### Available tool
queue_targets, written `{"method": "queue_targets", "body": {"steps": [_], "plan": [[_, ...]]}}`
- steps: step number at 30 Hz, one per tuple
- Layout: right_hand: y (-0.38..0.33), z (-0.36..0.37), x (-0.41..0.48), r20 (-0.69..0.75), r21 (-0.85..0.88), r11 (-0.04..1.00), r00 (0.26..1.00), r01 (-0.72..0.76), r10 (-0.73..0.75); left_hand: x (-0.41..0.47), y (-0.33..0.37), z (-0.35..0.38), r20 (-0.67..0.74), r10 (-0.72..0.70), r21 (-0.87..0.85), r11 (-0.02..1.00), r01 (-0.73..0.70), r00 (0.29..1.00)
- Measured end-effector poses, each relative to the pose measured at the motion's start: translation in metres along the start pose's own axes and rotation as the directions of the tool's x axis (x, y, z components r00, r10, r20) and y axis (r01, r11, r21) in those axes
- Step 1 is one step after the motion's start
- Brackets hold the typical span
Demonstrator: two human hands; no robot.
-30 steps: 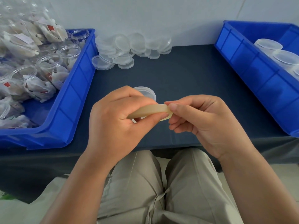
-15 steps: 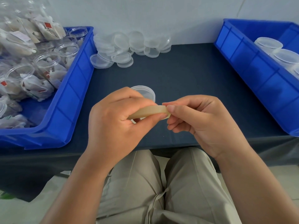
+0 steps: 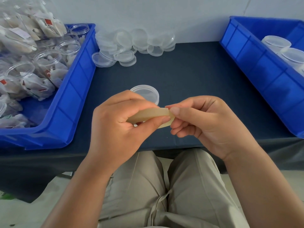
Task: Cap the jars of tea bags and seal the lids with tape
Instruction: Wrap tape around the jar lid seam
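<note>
- Tape roll point(image 3: 150, 114), tan in colour, is up in the air over the near part of the table point(image 3: 189, 71), between the two hands
- Left hand point(image 3: 118, 127) grips the roll, with fingers and thumb curled round it
- Right hand point(image 3: 207, 124) pinches the right end of the roll with thumb and first finger
- Clear lid point(image 3: 146, 94) sits just behind the left hand; what is under it is hidden
- Pile of lids point(image 3: 131, 43) lies at the back by the wall
- Left blue bin point(image 3: 72, 96) holds open jars point(image 3: 21, 73) of tea bags
- Right blue bin point(image 3: 263, 74) holds capped jars point(image 3: 276, 44)
</note>
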State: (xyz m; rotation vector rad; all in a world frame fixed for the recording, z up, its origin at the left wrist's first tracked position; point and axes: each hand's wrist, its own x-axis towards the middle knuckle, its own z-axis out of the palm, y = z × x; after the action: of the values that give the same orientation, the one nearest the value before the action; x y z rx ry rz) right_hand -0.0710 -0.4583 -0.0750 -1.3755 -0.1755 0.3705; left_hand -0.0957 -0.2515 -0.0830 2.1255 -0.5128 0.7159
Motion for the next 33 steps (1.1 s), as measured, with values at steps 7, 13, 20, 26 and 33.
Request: {"method": "queue_targets", "body": {"steps": [7,13,20,26,33], "plan": [[-0.003,-0.001,0.001,0.003,0.009,1.0,1.0,-0.006,0.006,-0.001,-0.001,0.003,-0.026,0.007,0.002,1.0,-0.007,1.0],[-0.007,-0.005,0.001,0.076,0.055,0.997,0.996,-0.049,0.045,0.002,0.0,0.0,-0.01,0.037,-0.031,0.999,-0.037,0.999],[-0.01,-0.006,0.005,0.095,0.076,0.995,0.993,-0.072,0.065,0.004,-0.001,0.001,-0.015,0.029,-0.038,0.999,-0.029,0.999],[-0.009,-0.007,0.005,0.115,0.106,0.989,0.989,-0.105,0.093,0.004,-0.001,0.001,-0.006,0.007,-0.058,0.998,-0.007,1.0],[-0.003,-0.004,0.006,0.087,0.12,0.984,0.989,-0.129,0.119,0.003,-0.004,0.003,0.026,0.009,-0.024,1.0,-0.008,1.0]]}}
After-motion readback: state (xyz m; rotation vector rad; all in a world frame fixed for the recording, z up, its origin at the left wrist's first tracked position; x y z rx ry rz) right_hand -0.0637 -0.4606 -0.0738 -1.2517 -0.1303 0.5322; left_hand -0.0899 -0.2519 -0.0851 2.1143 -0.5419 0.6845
